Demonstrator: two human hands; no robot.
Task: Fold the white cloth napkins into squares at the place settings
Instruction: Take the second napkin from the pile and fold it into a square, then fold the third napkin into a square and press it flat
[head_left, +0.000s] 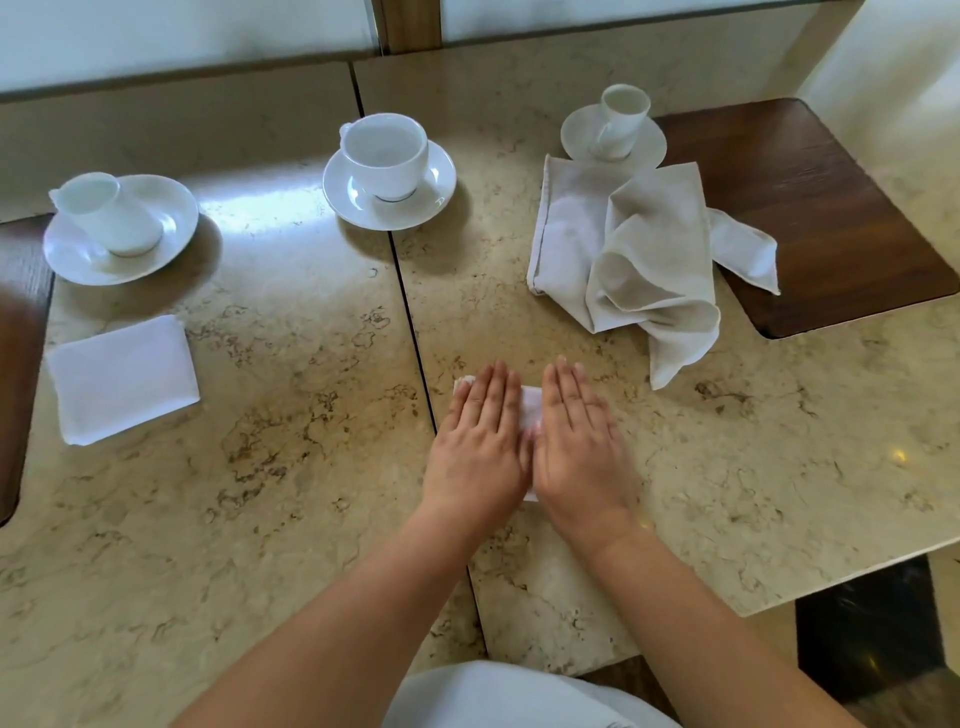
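Note:
Both my hands lie flat, palms down, side by side on a small folded white napkin (531, 410) in the middle of the marble table (270, 467). My left hand (480, 441) covers its left part and my right hand (576, 447) its right part, so only a strip between them and a far-left corner show. Another white napkin (123, 378) lies folded into a square at the left. A loose, crumpled pile of unfolded napkins (623, 249) sits at the far right.
Three white cups on saucers stand along the back: left (119, 228), centre (388, 169), right (615, 130). A dark wooden inset (831, 218) lies at the right under one napkin's corner. The table's edge drops off at the lower right.

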